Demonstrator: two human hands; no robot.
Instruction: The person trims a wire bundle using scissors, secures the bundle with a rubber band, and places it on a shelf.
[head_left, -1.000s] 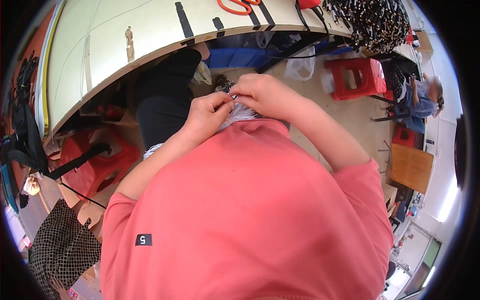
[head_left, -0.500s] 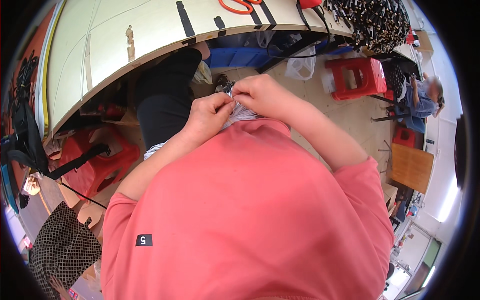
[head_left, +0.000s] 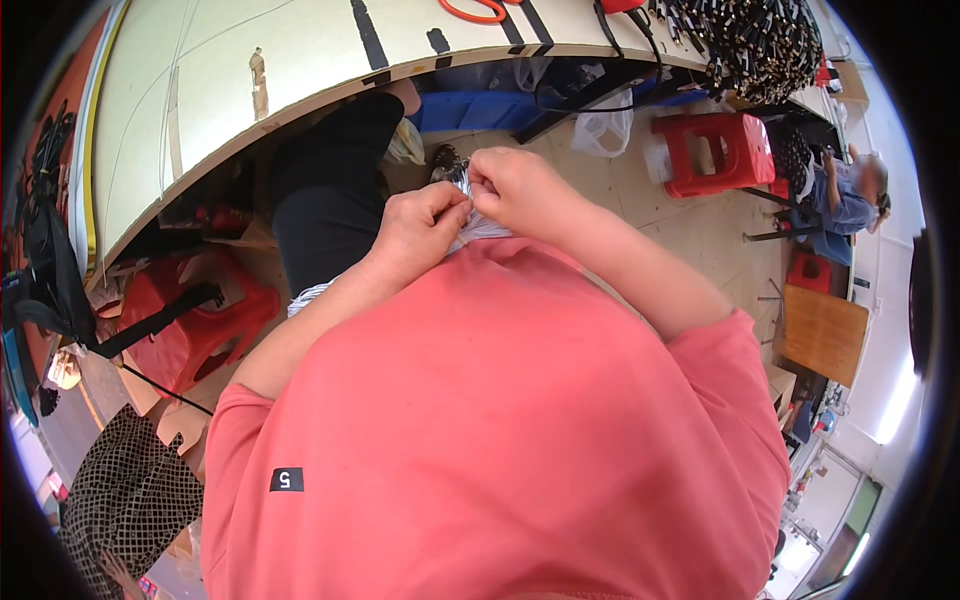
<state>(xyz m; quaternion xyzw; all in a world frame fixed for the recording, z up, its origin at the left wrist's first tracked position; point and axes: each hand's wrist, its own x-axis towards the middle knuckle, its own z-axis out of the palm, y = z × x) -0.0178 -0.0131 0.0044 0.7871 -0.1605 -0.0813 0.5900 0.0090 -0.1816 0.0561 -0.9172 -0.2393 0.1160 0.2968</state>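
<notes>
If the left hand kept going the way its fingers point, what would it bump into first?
Probably the right hand. The left hand points up and to the right, its fingers already meeting the right hand's over the bundle of thin white strands pinched between them.

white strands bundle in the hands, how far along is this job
Done: cannot tell, no finished pieces show. In hand: the left hand and right hand pinch a bundle of thin white strands with small dark metal bits at its top, held close above the lap. Left: probably much; a heap of dark cords lies on the workbench.
</notes>
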